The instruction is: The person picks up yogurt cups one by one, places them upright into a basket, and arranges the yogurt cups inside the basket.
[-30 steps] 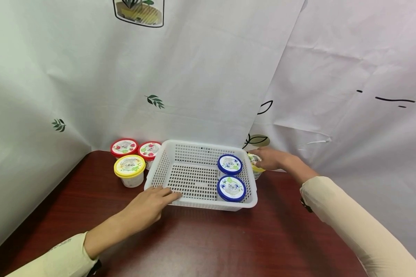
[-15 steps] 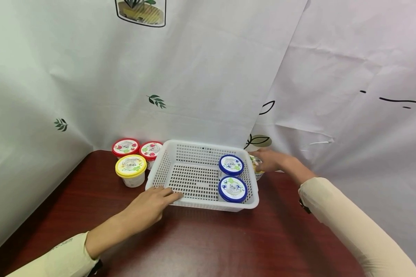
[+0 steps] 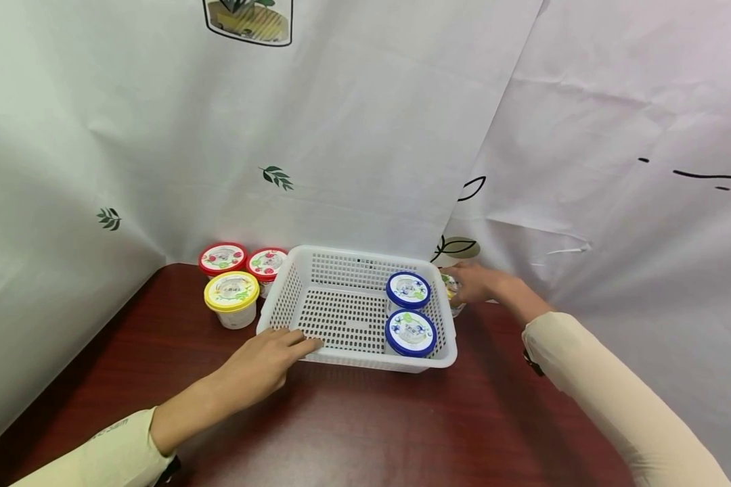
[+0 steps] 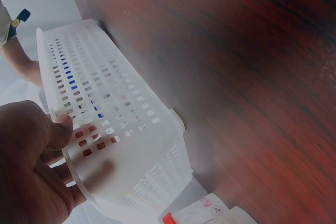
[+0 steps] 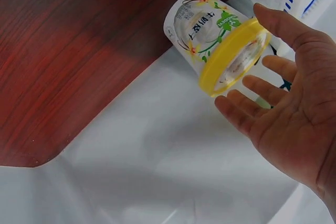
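In the head view, my left hand (image 3: 268,362) grips the near-left rim of a white perforated plastic basket (image 3: 347,362). The left wrist view shows that hand's thumb (image 4: 62,129) outside the wall and fingers behind it. Two blue-lidded tubs (image 3: 409,333) stand at the basket's right end. Beyond its right wall, my right hand (image 3: 476,283) is at a yellow-lidded tub (image 3: 453,287), largely covering it. In the right wrist view, the fingers are spread around the yellow lid (image 5: 231,59), thumb and little fingertip right at its edge. This tub stands upright near the table edge.
Left of the basket stand two red-lidded tubs (image 3: 222,258) and another yellow-lidded tub (image 3: 231,292), close together. A white printed cloth (image 3: 365,135) hangs behind the dark red table (image 3: 365,433). The basket's left and middle floor shows bare mesh.
The right hand has shifted slightly at the yellow-lidded tub and hides more of its lid. The left hand stays on the basket rim. The head view has drifted slightly.
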Demonstrator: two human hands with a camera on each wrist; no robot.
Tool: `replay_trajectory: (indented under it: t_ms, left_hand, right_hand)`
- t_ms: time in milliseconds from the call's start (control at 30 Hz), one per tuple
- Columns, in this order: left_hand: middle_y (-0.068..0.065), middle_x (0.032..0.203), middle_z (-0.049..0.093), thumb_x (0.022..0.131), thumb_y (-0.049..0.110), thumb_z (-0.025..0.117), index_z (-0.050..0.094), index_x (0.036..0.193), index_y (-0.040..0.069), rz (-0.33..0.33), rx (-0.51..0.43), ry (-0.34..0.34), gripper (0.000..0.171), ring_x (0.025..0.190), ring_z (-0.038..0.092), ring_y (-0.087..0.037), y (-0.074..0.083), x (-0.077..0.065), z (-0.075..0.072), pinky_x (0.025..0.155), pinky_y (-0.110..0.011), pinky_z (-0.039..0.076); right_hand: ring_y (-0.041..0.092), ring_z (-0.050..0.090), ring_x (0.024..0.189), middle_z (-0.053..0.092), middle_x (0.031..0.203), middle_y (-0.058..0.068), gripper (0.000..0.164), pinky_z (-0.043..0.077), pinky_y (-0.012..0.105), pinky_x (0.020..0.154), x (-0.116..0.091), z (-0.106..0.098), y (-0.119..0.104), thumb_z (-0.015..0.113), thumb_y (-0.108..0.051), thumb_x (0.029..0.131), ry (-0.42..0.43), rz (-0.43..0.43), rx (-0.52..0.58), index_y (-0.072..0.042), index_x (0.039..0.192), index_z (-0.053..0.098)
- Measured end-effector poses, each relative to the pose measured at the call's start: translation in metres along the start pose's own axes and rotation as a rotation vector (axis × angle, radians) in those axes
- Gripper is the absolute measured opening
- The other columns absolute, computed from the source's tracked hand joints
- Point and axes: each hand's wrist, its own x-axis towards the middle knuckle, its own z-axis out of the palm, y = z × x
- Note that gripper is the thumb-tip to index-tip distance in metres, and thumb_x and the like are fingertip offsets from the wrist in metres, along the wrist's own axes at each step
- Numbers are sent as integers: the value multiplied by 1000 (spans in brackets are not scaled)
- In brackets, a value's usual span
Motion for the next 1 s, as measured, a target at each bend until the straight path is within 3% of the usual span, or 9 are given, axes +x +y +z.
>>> replay_trajectory:
  t_ms: [367,733,1000]
  left_hand:
    - [-2,111,78,78,-13,78,78,132,17,0,3,12,61,101,76,-23,0,-1,1,96,-44,65]
    - [-2,112,78,78,-13,77,78,133,17,0,-13,-2,62,103,76,-24,1,0,-1,97,-45,64]
    - [-2,113,79,78,-13,77,78,133,17,-4,-8,-7,62,104,77,-24,0,0,-1,98,-45,65]
  right_hand:
    - [64,32,164,35,178,35,96,36,76,131,8,6,2,86,-34,92,12,24,-28,-8,173,42]
    - [64,33,163,38,177,33,97,35,78,131,4,6,-1,84,-49,94,43,-4,-53,-10,173,44]
    - [66,33,162,42,175,34,95,34,78,131,5,6,2,86,-45,92,54,-29,-46,-8,170,47]
